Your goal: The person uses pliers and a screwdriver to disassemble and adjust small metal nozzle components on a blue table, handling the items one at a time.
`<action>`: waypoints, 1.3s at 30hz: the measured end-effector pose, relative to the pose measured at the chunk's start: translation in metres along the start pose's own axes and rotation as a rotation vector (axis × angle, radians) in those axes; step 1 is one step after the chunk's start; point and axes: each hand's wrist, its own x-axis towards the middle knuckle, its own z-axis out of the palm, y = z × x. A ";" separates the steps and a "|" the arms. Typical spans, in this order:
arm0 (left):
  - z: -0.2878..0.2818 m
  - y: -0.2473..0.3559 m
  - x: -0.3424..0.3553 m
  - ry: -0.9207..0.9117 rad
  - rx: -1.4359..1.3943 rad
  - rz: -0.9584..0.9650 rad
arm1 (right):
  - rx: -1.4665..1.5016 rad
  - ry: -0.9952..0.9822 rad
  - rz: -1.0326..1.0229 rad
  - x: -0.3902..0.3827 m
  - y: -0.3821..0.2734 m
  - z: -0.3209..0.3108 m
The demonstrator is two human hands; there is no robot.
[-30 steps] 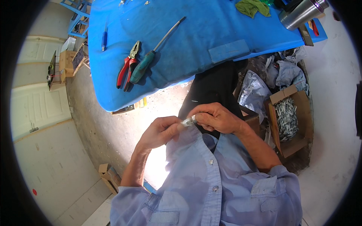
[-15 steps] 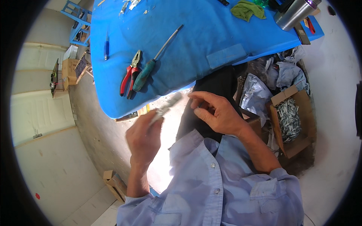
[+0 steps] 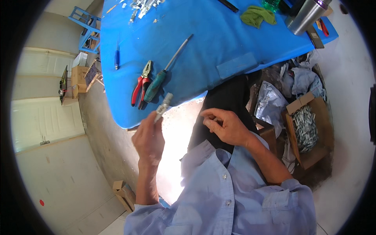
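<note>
My left hand (image 3: 149,137) is closed around the lower end of a short silvery metal piece (image 3: 164,105), stepped and roughly cylindrical. Its free end tilts up toward the table edge. The exact kind of part cannot be told. My right hand (image 3: 231,127), over my dark-trousered leg, has its fingers curled and thumb pressed in; whatever sits between them is too small to make out. Just beyond the left hand, red-handled pliers (image 3: 141,87) lie on the blue-covered table (image 3: 196,64) beside a green-handled screwdriver (image 3: 156,85).
A slim blue-handled screwdriver (image 3: 117,58) lies at the table's left. Silvery scraps (image 3: 145,7), a green cloth (image 3: 257,16) and a steel tumbler (image 3: 307,17) are toward the far side. To the right, an open cardboard box (image 3: 300,103) holds many metal pieces, near a silvery bag (image 3: 271,102).
My left hand has tipped the metal piece more upright and drawn it away from my right hand, leaving a wider gap. The right fingers have curled in closer. The whole view has shifted slightly.
</note>
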 end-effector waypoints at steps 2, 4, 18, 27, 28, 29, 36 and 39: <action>0.002 0.006 0.001 0.116 -0.069 -0.061 | 0.003 0.030 -0.003 -0.004 0.006 -0.001; 0.010 -0.008 -0.006 -0.081 -0.047 -0.089 | 0.036 -0.015 0.054 -0.002 -0.001 -0.001; -0.016 0.024 -0.012 -0.496 -0.857 -0.669 | 0.172 -0.024 -0.117 0.001 -0.030 0.012; -0.014 0.024 -0.016 -0.682 -0.903 -0.672 | 0.284 -0.167 -0.052 -0.005 -0.024 0.006; -0.011 0.023 -0.019 -0.677 -0.923 -0.642 | 0.308 -0.164 -0.050 -0.005 -0.022 0.007; -0.009 0.022 -0.021 -0.671 -0.942 -0.611 | 0.331 -0.161 -0.049 -0.005 -0.021 0.008; -0.003 0.021 -0.029 -0.703 -1.051 -0.606 | 0.593 -0.247 0.007 -0.008 -0.011 0.009; -0.006 0.021 -0.026 -0.733 -1.088 -0.644 | 0.674 -0.222 0.018 -0.011 -0.005 0.018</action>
